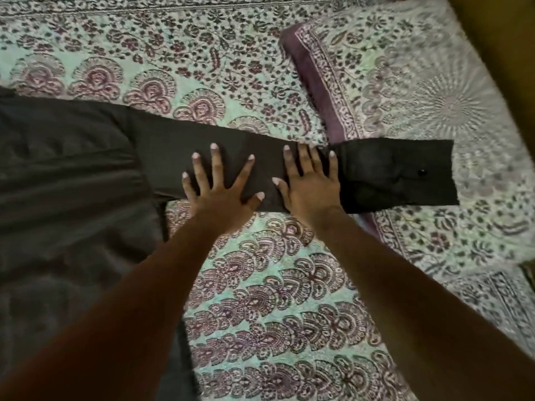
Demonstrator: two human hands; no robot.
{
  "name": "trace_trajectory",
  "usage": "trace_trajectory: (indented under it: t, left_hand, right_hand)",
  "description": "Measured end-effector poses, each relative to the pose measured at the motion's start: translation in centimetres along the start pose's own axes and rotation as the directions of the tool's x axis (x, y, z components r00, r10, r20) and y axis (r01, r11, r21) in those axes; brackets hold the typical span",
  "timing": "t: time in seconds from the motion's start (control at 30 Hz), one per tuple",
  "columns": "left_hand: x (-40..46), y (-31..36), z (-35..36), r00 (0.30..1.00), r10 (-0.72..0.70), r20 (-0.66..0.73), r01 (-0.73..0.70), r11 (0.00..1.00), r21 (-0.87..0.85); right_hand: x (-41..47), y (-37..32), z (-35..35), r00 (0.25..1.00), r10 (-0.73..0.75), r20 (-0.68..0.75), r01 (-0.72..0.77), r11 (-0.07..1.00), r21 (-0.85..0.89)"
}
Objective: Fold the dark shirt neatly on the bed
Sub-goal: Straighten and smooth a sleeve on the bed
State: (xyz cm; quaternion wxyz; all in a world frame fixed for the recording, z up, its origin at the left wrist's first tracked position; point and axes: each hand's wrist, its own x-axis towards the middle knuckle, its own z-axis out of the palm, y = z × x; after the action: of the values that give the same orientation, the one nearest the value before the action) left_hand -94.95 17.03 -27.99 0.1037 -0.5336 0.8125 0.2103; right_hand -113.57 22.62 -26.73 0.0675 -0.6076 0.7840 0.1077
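The dark shirt (66, 180) lies spread on the bed, its body filling the left side. One long sleeve (170, 151) stretches out flat to the right, ending in a buttoned cuff (396, 172). My left hand (220, 183) presses flat on the middle of the sleeve with fingers spread. Beside it, my right hand (311, 183) also lies flat on the sleeve, just left of the cuff. Neither hand grips the cloth.
A patterned green and maroon bedsheet (260, 299) covers the bed. A pillow (405, 82) in matching print lies at the right, with the cuff resting across its lower corner. A dark yellow wall or edge (509, 39) shows at the top right.
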Motion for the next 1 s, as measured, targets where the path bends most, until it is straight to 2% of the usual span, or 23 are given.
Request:
trace_trajectory:
  t: [0.17, 0.3, 0.37, 0.43, 0.47, 0.53, 0.6, 0.73, 0.9, 1.0]
  left_hand:
    - [0.6, -0.1, -0.8, 0.994, -0.042, 0.105, 0.042, 0.999, 0.005]
    - [0.7, 0.3, -1.3, 0.982, -0.074, 0.173, 0.075, 0.997, 0.004]
    - [0.5, 0.3, -1.4, 0.981, -0.08, 0.178, 0.082, 0.997, -0.002]
    - [0.5, 0.3, -1.2, 0.982, -0.082, 0.169, 0.083, 0.997, -0.001]
    - [0.6, 0.3, -1.1, 0.983, -0.083, 0.167, 0.084, 0.997, 0.004]
    - [0.6, 0.2, -1.1, 0.981, -0.09, 0.172, 0.09, 0.996, 0.011]
    - [0.6, 0.2, -1.3, 0.98, -0.089, 0.179, 0.09, 0.996, 0.006]
    - [0.4, 0.3, -1.4, 0.982, -0.089, 0.164, 0.094, 0.995, -0.02]
    - [0.2, 0.3, -1.6, 0.98, -0.072, 0.183, 0.083, 0.995, -0.055]
    - [-0.1, -0.4, -1.7, 0.995, -0.025, 0.094, 0.038, 0.99, -0.137]
  right_hand:
    - [-0.8, 3.6, -2.7, 0.987, 0.009, 0.163, 0.032, 0.97, -0.242]
    - [-2.7, 7.2, -4.5, 0.983, -0.007, 0.186, 0.081, 0.915, -0.394]
    - [-3.8, 9.2, -4.9, 0.995, -0.034, 0.099, 0.066, 0.938, -0.341]
    - [-5.2, 11.0, -5.1, 0.995, -0.047, -0.086, 0.025, 0.971, -0.238]
    - [-5.9, 11.7, -5.0, 0.985, -0.031, -0.17, -0.004, 0.978, -0.206]
    - [-6.4, 12.2, -5.0, 0.968, 0.022, -0.248, -0.068, 0.982, -0.178]
    - [-6.5, 11.5, -5.0, 0.966, 0.06, -0.253, -0.103, 0.981, -0.162]
    - [-6.8, 11.3, -4.7, 0.967, 0.027, -0.252, -0.068, 0.985, -0.157]
    - [-7.3, 12.8, -5.5, 0.951, 0.167, -0.259, -0.19, 0.98, -0.065]
    - [-7.5, 10.9, -6.1, 0.946, 0.185, -0.265, -0.199, 0.98, -0.026]
